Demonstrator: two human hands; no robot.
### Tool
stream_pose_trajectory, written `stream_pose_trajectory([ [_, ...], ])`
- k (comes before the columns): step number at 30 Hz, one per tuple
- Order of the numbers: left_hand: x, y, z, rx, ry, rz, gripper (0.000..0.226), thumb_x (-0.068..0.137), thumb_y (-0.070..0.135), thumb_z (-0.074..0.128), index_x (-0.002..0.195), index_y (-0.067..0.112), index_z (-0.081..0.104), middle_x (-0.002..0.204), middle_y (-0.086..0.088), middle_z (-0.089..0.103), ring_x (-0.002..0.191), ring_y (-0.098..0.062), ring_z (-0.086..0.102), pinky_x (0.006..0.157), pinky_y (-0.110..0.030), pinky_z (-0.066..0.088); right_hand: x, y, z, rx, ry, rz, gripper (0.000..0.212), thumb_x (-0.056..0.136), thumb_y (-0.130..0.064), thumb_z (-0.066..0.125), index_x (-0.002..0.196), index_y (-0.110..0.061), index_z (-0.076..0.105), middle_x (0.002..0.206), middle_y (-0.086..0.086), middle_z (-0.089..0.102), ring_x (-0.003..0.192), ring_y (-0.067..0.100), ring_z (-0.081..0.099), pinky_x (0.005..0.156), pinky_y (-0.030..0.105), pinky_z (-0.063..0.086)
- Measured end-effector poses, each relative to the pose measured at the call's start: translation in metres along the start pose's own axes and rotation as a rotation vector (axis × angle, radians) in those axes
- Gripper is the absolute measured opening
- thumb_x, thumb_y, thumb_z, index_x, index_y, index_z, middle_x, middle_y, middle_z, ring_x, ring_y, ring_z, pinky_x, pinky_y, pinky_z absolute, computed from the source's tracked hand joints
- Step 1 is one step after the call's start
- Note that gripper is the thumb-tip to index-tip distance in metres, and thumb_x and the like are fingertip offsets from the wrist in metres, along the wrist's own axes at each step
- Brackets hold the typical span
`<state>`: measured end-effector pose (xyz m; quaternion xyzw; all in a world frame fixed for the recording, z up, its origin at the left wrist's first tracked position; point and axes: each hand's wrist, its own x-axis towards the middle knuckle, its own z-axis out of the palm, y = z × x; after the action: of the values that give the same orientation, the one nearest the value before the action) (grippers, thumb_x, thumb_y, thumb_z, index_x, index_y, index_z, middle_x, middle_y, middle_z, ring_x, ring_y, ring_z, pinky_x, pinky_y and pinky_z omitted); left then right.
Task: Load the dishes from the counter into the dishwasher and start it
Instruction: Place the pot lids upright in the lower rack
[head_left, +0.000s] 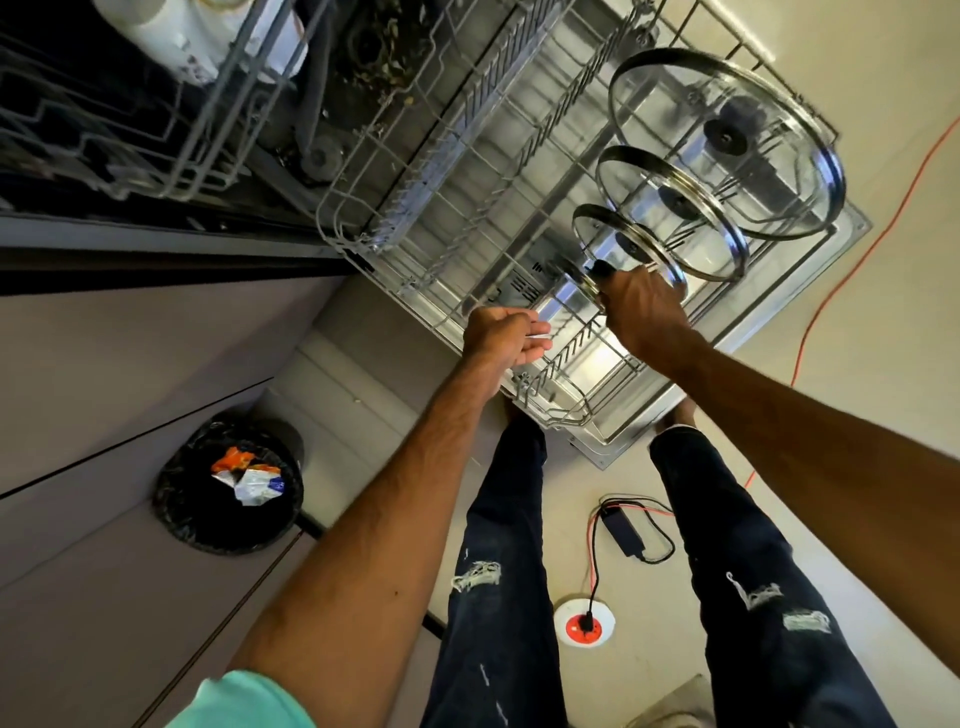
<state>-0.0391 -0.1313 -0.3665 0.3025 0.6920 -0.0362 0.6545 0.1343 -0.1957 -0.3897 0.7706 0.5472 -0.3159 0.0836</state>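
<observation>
Placement of a lid (575, 278) in the lower rack (415, 218), which stands pulled out over the open door (810, 270). We see the right hand (644, 309) curled round the lid's black knob, holding the lid on edge at the near end of a row. Whether its rim already touches the wires we cannot tell. The left hand (506, 338) hovers just beside the rack's near rim, fingers loosely straight, holding nothing.

To do this step well, we judge that the rim should drop between two tines, parallel to its three neighbours (727, 140) and apart from the nearest. The grip should let go only once the lid leans steady, and the free hand could brace the rack. Glass against glass may chip, so we would seat it gently.

The lid is glass with a bright metal rim, seen nearly edge-on and partly hidden by the hand.
</observation>
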Motion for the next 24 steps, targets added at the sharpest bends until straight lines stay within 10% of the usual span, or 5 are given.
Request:
stream_pose_trajectory([
  [11,-0.002,-0.002,-0.015,0.017,-0.008,0.008,0.022,0.1,0.004,0.054,0.118,-0.003,0.065,0.101,-0.016,0.076,0.086,-0.026,0.076,0.074,-0.03,0.063,-0.005,0.006,0.014,0.1,0.047,0.025,0.014,0.096,-0.002,0.05,0.099,0.005,0.061,0.091,0.025,0.064,0.084,0.044,0.062,0.073,0.051,0.052],
  [16,-0.022,0.0,-0.023,-0.003,-0.012,0.011,0.02,0.098,0.004,0.057,0.115,-0.003,0.065,0.104,-0.017,0.075,0.082,-0.025,0.075,0.066,-0.025,0.062,-0.033,0.004,0.005,0.211,0.147,-0.01,0.046,0.096,0.003,0.05,0.141,-0.005,0.045,0.076,0.007,0.06,0.056,0.021,0.06,0.05,0.034,0.055],
  [24,-0.097,0.017,-0.03,-0.044,0.052,0.014,0.018,0.097,0.002,0.057,0.113,-0.001,0.066,0.103,-0.016,0.074,0.073,-0.019,0.071,0.062,-0.023,0.061,-0.121,-0.023,-0.046,0.355,0.155,-0.093,0.03,0.091,0.006,0.059,0.117,-0.005,0.068,0.098,0.017,0.075,0.068,0.018,0.071,0.065,0.025,0.06],
])
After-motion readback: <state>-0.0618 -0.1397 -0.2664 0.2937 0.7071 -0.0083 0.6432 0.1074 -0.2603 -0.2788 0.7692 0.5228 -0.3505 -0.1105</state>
